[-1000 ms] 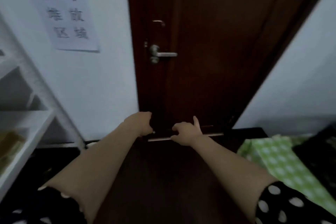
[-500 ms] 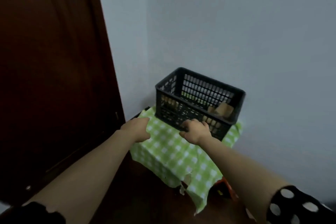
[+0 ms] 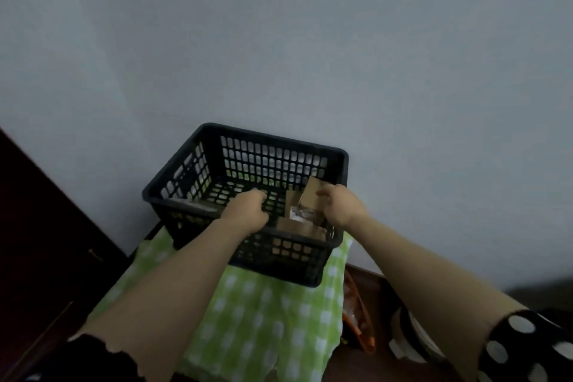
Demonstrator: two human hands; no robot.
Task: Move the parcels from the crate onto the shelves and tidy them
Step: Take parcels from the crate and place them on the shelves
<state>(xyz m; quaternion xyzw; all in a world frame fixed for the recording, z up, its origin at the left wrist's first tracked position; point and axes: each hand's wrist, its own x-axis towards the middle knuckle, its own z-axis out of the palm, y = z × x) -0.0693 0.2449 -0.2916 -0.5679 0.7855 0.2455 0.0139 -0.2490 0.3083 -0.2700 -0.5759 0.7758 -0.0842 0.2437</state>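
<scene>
Your left hand (image 3: 248,211) curls its fingers away from the camera inside the crate (image 3: 273,260), so grip is unreadable. Same for your right hand (image 3: 339,206) at the tilted cardboard parcel (image 3: 311,194), fingertips hidden. Your left forearm covers part of the crate's near rim, the lower parcels (image 3: 297,226) blur together, and the green cloth (image 3: 263,319) mostly hides the orange item (image 3: 356,313).

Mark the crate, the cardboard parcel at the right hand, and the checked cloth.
crate (image 3: 279,140): head view, far rim.
cardboard parcel (image 3: 310,195): head view, upright brown face.
checked cloth (image 3: 263,319): head view, bare patch before the crate.
</scene>
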